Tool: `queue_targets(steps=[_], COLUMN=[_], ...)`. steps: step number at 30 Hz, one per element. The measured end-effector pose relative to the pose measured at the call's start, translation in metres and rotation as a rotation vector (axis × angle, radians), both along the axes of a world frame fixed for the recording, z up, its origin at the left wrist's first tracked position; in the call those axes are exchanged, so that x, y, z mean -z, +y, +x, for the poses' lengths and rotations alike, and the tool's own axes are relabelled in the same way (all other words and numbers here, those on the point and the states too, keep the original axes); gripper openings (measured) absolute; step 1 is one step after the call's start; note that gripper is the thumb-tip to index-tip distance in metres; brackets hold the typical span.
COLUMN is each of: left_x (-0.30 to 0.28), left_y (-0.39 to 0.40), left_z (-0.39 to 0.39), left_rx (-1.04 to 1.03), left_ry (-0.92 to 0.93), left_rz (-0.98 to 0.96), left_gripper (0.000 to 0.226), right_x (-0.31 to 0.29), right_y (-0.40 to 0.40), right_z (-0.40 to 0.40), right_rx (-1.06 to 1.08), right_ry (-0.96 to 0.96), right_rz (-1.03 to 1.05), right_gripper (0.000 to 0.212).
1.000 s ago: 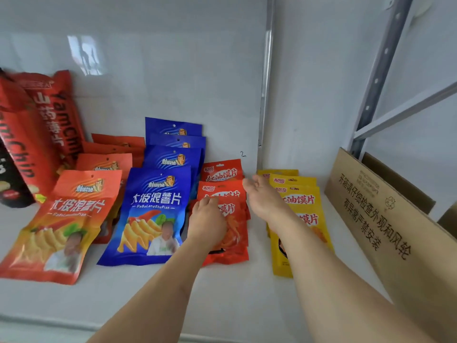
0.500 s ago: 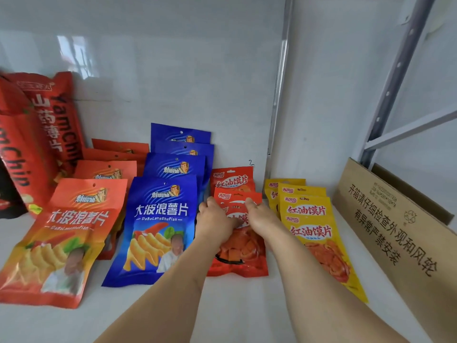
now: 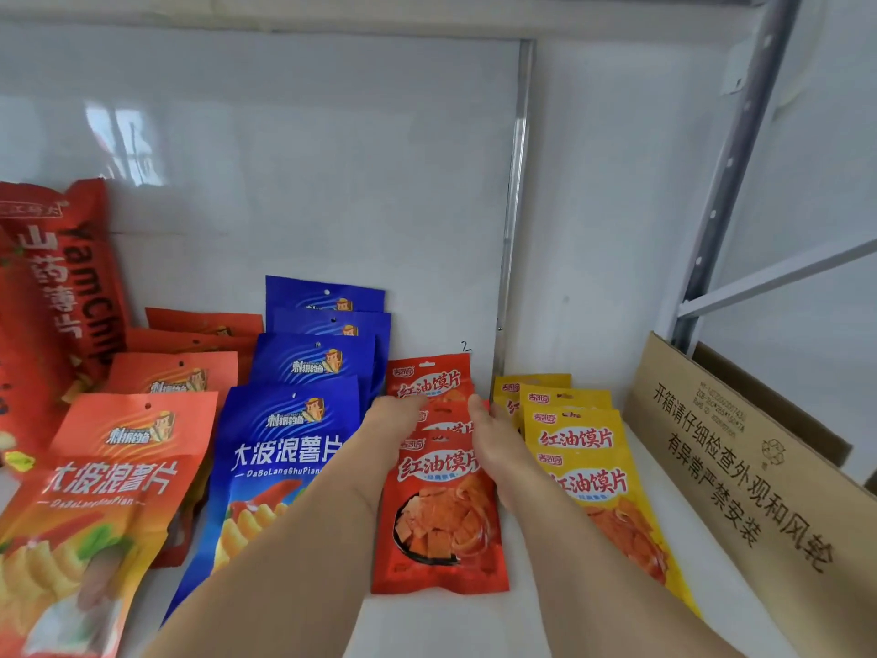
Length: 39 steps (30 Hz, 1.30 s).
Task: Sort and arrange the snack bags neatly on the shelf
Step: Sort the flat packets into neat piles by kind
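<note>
Both hands are at the row of red snack bags point(image 3: 439, 505), which lies in an overlapping line running from the front of the shelf point(image 3: 474, 624) toward the back wall. The left hand point(image 3: 387, 427) rests along the left edge of the row and the right hand point(image 3: 491, 432) along its right edge, so the middle bags sit between the two palms. From this angle I cannot tell whether either grip is closed on a bag or merely pressed flat against the edges (the fingertips are hidden behind the hands themselves).

The step in hand looks like squaring up the red row: nudging the stacked bags into one straight column. Just to the right lies a matching row of yellow bags point(image 3: 576, 439), fanned the same way, and to the left a row of blue bags point(image 3: 284, 448) and a row of orange bags point(image 3: 123, 467), with tall red chip bags point(image 3: 61, 296) standing at the far left. A cardboard box point(image 3: 740, 472) leans at the right end of the shelf.

The next move probably calls for gentle, even pressure from both sides, so the slippery bags slide into line without riding up over one another or pushing into the yellow row, which lies just beside the right hand.
</note>
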<state>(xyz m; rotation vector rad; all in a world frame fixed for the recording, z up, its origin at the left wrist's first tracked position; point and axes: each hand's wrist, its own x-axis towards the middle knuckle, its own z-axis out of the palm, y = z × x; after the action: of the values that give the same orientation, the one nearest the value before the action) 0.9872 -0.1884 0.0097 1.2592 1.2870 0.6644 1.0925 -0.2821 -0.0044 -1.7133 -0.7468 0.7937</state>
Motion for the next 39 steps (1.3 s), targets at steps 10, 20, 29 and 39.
queue_targets(steps=[10,20,29,39], left_x=[-0.005,-0.03,-0.023,0.028], left_y=[0.018,-0.015,-0.063,-0.087], left_z=[0.015,0.001,-0.123,-0.176], left_rx=[0.07,0.174,-0.164,-0.182], left_ry=[-0.023,0.228,0.568,0.633], left_rz=[-0.059,0.536,0.897,0.633], left_gripper=[0.052,0.036,0.04,0.094], right_x=[0.008,-0.019,-0.037,-0.04], right_y=[0.017,0.011,0.004,0.068], right_z=[0.005,-0.012,-0.065,-0.106], right_rx=[0.028,0.113,-0.11,-0.171], right_ry=[-0.013,-0.376,-0.459,-0.196], right_rz=[-0.027,0.036,0.033,0.086], right_gripper=[0.071,0.056,0.051,0.054])
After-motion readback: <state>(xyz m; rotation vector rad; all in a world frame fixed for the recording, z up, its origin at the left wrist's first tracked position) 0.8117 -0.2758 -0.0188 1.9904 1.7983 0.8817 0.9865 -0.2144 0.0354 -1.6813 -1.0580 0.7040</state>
